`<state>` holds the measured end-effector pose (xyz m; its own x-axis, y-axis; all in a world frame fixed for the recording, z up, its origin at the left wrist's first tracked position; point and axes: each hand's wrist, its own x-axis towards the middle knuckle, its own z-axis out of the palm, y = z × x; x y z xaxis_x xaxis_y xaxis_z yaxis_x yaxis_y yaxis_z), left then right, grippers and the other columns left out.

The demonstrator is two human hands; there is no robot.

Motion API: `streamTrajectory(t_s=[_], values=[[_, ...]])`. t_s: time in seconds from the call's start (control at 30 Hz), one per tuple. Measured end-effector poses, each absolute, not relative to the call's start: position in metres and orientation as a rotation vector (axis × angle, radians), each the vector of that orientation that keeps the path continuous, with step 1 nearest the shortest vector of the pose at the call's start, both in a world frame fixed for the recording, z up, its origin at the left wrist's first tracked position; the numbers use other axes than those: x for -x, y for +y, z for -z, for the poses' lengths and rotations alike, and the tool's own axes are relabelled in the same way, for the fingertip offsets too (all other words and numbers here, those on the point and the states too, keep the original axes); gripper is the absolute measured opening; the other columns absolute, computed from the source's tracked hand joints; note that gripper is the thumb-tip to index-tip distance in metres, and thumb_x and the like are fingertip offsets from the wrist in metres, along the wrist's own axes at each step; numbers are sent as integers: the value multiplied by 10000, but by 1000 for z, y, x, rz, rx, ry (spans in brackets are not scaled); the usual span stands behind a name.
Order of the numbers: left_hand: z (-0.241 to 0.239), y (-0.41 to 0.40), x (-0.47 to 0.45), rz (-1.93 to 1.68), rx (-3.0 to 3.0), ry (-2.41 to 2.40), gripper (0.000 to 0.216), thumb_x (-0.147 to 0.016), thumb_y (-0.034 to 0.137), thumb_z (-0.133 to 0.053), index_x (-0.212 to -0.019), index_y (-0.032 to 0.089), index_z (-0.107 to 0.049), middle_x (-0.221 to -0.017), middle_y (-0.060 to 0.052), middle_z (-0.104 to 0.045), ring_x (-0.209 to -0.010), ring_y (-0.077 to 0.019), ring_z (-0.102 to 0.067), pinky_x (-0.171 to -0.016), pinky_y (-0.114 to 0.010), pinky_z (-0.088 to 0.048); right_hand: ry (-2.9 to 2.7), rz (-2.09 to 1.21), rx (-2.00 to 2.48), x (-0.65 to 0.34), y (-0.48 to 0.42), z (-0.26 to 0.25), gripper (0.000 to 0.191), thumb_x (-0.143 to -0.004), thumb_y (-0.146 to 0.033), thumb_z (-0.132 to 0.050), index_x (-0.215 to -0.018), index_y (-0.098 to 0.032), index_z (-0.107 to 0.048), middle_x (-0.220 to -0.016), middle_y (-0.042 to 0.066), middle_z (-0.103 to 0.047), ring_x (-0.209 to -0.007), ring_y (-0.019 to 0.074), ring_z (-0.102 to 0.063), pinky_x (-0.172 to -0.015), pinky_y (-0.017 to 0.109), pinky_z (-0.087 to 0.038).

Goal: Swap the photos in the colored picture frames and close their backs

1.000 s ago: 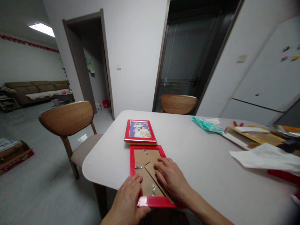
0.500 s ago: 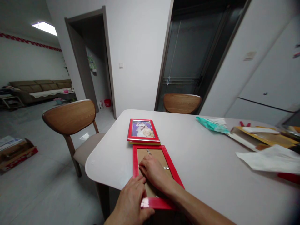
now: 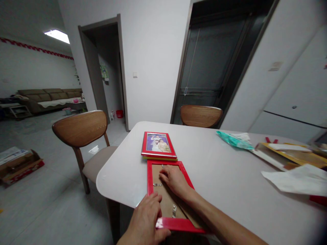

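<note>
A red picture frame [image 3: 149, 174] lies face down at the table's near edge, its brown backing board [image 3: 163, 197] showing. My left hand [image 3: 146, 217] grips its lower left corner, fingers on top and thumb at the bottom rail. Over the upper part of the board is my right hand [image 3: 173, 178], its fingers curled together just below the top metal clip [image 3: 162, 166]; what is between them, if anything, is hidden. One metal clip [image 3: 157, 184] sits at the left rail, another metal clip [image 3: 174, 211] near the bottom. My right forearm covers part of the right rail.
A red framed photo [image 3: 158, 144] lies face up just beyond, on top of something yellow. At the right of the white table [image 3: 217, 177] are a teal packet [image 3: 233, 140], a yellow envelope [image 3: 288, 154] and white paper [image 3: 298, 178]. Wooden chairs [image 3: 81, 129] stand around it.
My right hand has moved from the clip at the left rail up toward the top clip, uncovering the left and bottom clips. My left hand keeps its hold on the corner.
</note>
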<state>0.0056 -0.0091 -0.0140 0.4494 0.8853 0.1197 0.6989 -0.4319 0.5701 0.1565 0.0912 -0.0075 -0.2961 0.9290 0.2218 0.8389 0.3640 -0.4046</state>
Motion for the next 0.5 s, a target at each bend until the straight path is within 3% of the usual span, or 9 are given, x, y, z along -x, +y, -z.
streamTrajectory(t_s=[0.5], values=[[8, -10, -10, -468, -2287, 1396, 331, -527, 218, -679, -830, 159, -559, -1237, -125, -453, -1162, -254, -369, -976, -427, -279, -1921, -243, 1885, -163, 134, 18, 184, -723, -303, -485, -700, -153, -590, -736, 86, -642, -634, 153, -548, -521, 231, -289]])
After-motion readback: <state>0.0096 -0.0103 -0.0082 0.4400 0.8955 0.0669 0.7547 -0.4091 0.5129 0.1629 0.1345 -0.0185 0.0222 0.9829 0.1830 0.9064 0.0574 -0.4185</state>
